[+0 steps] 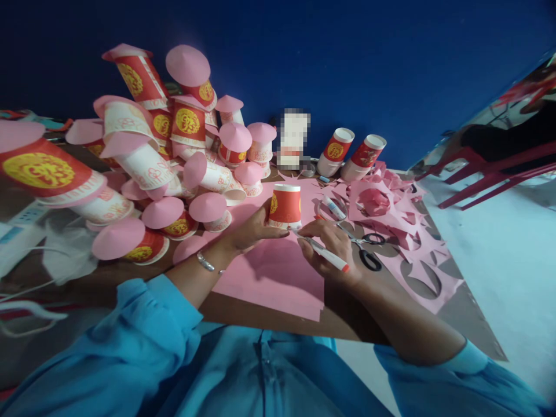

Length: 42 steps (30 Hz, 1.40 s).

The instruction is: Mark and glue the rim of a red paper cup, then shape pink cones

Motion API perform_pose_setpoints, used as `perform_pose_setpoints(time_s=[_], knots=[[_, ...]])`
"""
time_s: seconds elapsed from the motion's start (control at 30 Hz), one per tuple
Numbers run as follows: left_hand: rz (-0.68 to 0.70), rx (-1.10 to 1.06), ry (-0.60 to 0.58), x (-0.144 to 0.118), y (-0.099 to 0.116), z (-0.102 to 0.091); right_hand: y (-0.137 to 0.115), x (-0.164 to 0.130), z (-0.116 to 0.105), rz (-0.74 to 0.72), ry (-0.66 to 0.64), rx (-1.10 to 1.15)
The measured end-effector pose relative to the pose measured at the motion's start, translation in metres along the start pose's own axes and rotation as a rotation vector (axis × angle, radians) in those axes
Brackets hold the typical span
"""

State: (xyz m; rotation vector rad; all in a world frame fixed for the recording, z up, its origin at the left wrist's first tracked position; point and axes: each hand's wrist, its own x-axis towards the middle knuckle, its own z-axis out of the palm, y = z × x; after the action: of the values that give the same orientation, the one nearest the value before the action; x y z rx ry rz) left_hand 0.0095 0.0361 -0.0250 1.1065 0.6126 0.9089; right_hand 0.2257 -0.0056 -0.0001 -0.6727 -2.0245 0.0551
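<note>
My left hand is closed round the lower left side of a red and white paper cup with yellow print, held upside down above pink paper. A white marker with a red end is gripped in my right hand, its tip at the cup's lower rim. Whether the tip touches the cup I cannot tell. Beneath both hands lie pink paper sheets. Scissors with black handles lie open just right of my right hand. A glue tube sits behind that hand.
Many cups with pink cone tops are piled on the left. Two stacks of cups stand at the back against the blue wall. Cut pink paper scraps cover the table's right side. A red stool stands beyond.
</note>
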Motion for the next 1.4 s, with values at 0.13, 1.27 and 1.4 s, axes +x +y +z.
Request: perform_pose_setpoints(time_s=[0.13,1.27,1.4], knots=[[-0.004,0.007,-0.005,0.0001,-0.0027,-0.0018,-0.0010,0.0008,-0.0014,0.034,0.016,-0.019],[-0.022,0.055,0.031,-0.0012,-0.0012,0.0007,-0.0035,0.0008,-0.0013,0.001,-0.016,0.033],[-0.019,0.044,0.024,-0.0011,-0.0017,0.0010,-0.0037,0.0018,-0.0017,0.005,-0.031,0.004]])
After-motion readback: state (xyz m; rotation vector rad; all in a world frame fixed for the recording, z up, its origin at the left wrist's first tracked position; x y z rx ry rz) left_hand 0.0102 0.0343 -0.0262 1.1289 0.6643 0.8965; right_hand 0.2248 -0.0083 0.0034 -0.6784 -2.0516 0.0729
